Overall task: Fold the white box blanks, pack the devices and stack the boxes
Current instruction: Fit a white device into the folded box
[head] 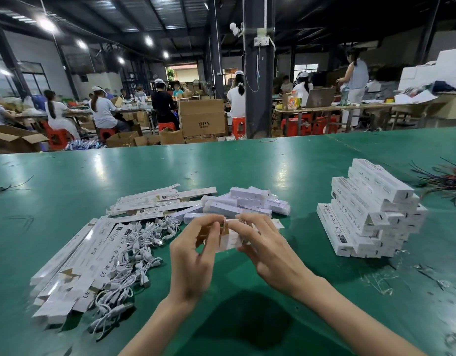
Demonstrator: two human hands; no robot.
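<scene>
Both my hands hold one white box [230, 240] end-on above the green table [170, 170]. My left hand [196, 255] pinches its left side near the open end flap. My right hand [268, 250] grips its right side with curled fingers. Flat white box blanks [75, 263] lie in a pile at the left, with more blanks [157, 201] behind them. Small white cables [134, 255] lie heaped beside the blanks. Loose white devices in wrap [247, 201] lie just beyond my hands. A stack of packed boxes [370, 211] stands at the right.
A bundle of dark and red wires [445, 181] lies at the far right edge. Scraps of clear plastic [381, 281] litter the table front right. Beyond the table stand a dark pillar [259, 73], cardboard cartons [201, 119] and seated workers.
</scene>
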